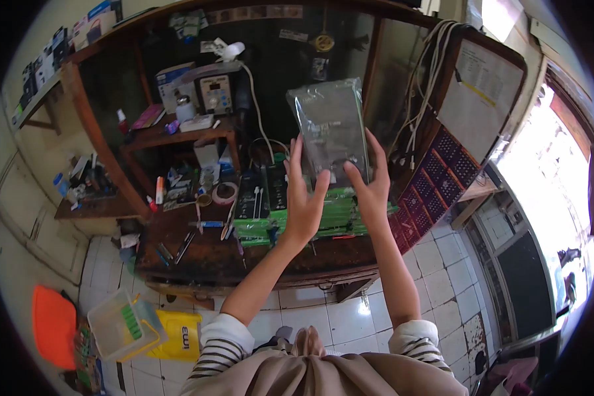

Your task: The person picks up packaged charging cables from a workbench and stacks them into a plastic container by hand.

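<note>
A flat grey box in shiny clear plastic wrap (330, 129) is held up between my two hands, above the workbench. My left hand (302, 208) grips its left edge, thumb on the near face and fingers along the side. On the opposite edge, my right hand (371, 185) holds it the same way. Glare on the wrap hides most of its print. Right below my hands, stacked green-and-black packages (340, 214) lie on the bench, partly covered by my hands. Left of them is a black package with white cable pictures (254, 198).
The dark wooden workbench (211, 267) carries tape rolls (224, 193), pens and small tools at left. A small wooden shelf (178, 138) holds a device with a dial (216, 94). White cables (419, 99) hang at right. On the tiled floor stands a clear plastic bin (109, 317).
</note>
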`<state>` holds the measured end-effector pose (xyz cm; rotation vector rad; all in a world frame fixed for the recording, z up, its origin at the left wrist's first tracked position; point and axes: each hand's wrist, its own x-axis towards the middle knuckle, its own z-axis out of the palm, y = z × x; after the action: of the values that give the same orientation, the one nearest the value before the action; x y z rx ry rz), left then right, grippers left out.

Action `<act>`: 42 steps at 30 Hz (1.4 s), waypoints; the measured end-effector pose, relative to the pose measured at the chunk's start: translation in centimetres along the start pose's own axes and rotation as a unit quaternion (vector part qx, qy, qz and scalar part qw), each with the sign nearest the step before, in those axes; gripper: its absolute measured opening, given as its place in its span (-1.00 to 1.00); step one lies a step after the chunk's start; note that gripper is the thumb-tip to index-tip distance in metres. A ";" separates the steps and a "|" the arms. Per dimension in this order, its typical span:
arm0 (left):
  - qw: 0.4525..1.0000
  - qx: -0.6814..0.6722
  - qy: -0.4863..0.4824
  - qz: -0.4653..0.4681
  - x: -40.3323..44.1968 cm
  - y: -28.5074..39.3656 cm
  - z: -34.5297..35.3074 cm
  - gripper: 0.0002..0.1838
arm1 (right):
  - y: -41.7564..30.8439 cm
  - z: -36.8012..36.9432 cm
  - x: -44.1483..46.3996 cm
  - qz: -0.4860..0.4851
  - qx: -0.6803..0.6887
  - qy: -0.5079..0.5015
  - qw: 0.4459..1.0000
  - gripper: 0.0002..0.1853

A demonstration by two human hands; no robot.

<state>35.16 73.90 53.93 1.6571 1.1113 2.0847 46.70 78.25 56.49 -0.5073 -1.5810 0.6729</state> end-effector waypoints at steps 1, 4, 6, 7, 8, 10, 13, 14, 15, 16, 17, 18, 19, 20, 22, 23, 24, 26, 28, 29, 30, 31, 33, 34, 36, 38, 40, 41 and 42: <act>1.000 -0.003 0.014 0.010 -0.9 0.6 -0.7 -0.27 | -0.6 -0.1 -1.3 0.010 0.017 -0.012 1.000 -0.35; 0.982 0.107 0.136 0.075 -2.9 0.8 -3.5 -0.21 | 0.1 0.4 -5.1 0.053 0.094 -0.057 0.993 -0.36; 0.974 0.089 0.189 0.088 -3.9 1.1 -5.7 -0.16 | 0.3 0.9 -7.5 0.091 0.151 -0.080 0.981 -0.36; 0.970 0.099 0.199 0.094 -4.1 1.5 -7.0 -0.14 | 0.9 1.1 -8.6 0.121 0.170 -0.104 0.972 -0.36; 0.967 0.113 0.208 0.092 -4.5 1.9 -8.3 -0.14 | 1.2 1.6 -9.6 0.150 0.188 -0.130 0.962 -0.35; 0.991 0.009 0.130 0.027 -5.7 3.1 -10.6 -0.14 | 0.8 2.8 -11.2 0.174 0.222 -0.156 0.947 -0.34; 0.989 -0.024 0.137 -0.049 -8.5 5.0 -12.7 -0.11 | 0.1 5.3 -13.2 0.234 0.298 -0.190 0.905 -0.33; 0.987 -0.020 0.135 -0.084 -9.6 5.3 -13.4 -0.10 | -0.4 6.2 -13.7 0.239 0.305 -0.203 0.899 -0.33; 0.984 -0.004 0.155 -0.087 -10.9 4.8 -14.4 -0.08 | -0.8 7.2 -14.2 0.247 0.326 -0.211 0.888 -0.33; 0.982 0.004 0.167 -0.086 -11.9 5.1 -15.0 -0.08 | -1.1 8.2 -14.7 0.255 0.347 -0.219 0.875 -0.33; 0.979 -0.014 0.174 -0.106 -12.8 5.6 -15.6 -0.08 | -1.2 9.3 -15.3 0.256 0.349 -0.232 0.871 -0.34; 0.975 -0.032 0.179 -0.125 -13.6 6.0 -16.4 -0.07 | -1.3 10.3 -15.8 0.258 0.353 -0.243 0.866 -0.34; 0.969 -0.032 0.200 -0.141 -14.5 6.3 -17.5 -0.12 | -1.5 11.4 -16.2 0.249 0.357 -0.262 0.861 -0.34; 0.967 -0.026 0.210 -0.139 -15.6 6.3 -18.8 -0.12 | -1.6 12.5 -16.8 0.240 0.362 -0.279 0.857 -0.34; 0.944 -0.075 0.252 -0.197 -17.7 6.1 -21.8 -0.21 | -1.8 15.2 -18.2 0.212 0.368 -0.310 0.851 -0.35; 0.937 -0.074 0.277 -0.198 -18.7 6.2 -23.3 -0.30 | -2.3 16.6 -18.8 0.204 0.353 -0.333 0.850 -0.36; 0.936 -0.066 0.286 -0.195 -19.8 6.1 -25.1 -0.30 | -2.9 18.2 -19.7 0.194 0.339 -0.355 0.849 -0.36; 0.922 -0.023 0.345 -0.172 -22.3 6.1 -28.8 -0.32 | -4.2 21.4 -21.8 0.113 0.247 -0.365 0.891 -0.35; 0.919 -0.006 0.361 -0.159 -24.5 6.8 -32.6 -0.33 | -7.5 24.4 -23.7 -0.117 0.071 -0.331 0.934 -0.34; 0.909 0.021 0.382 -0.162 -25.6 7.1 -34.4 -0.32 | -8.9 26.0 -24.9 -0.143 0.083 -0.357 0.919 -0.36; 0.898 0.046 0.405 -0.167 -26.5 7.5 -36.1 -0.32 | -9.8 27.6 -26.4 -0.160 0.074 -0.400 0.899 -0.37; 0.890 0.083 0.414 -0.171 -27.2 8.4 -37.6 -0.32 | -10.5 29.3 -28.2 -0.182 0.036 -0.443 0.877 -0.36; 0.881 0.067 0.437 -0.170 -28.9 9.4 -40.8 -0.30 | -11.8 32.7 -31.8 -0.201 0.004 -0.491 0.847 -0.35; 0.874 0.048 0.453 -0.168 -29.7 9.8 -42.3 -0.27 | -12.5 34.4 -33.4 -0.207 -0.009 -0.486 0.849 -0.32; 0.866 -0.019 0.467 -0.178 -31.0 12.1 -44.4 -0.09 | -14.0 36.6 -35.8 -0.215 -0.017 -0.491 0.844 -0.28; 0.845 -0.043 0.482 -0.228 -31.8 14.8 -46.0 -0.09 | -15.8 38.7 -37.5 -0.178 -0.012 -0.521 0.835 -0.27; 0.837 -0.064 0.495 -0.223 -33.2 15.4 -48.2 -0.14 | -16.9 40.7 -39.0 -0.185 -0.017 -0.532 0.826 -0.28; 0.833 -0.089 0.501 -0.216 -33.8 15.6 -49.1 -0.18 | -17.1 41.7 -39.7 -0.205 -0.033 -0.528 0.823 -0.29; 0.828 -0.088 0.510 -0.216 -34.2 16.2 -50.0 -0.18 | -17.4 42.8 -40.3 -0.226 -0.046 -0.524 0.820 -0.30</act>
<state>4.50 21.71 37.57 0.0357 1.2931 2.6075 10.30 33.03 36.90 0.2766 -2.6609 0.5092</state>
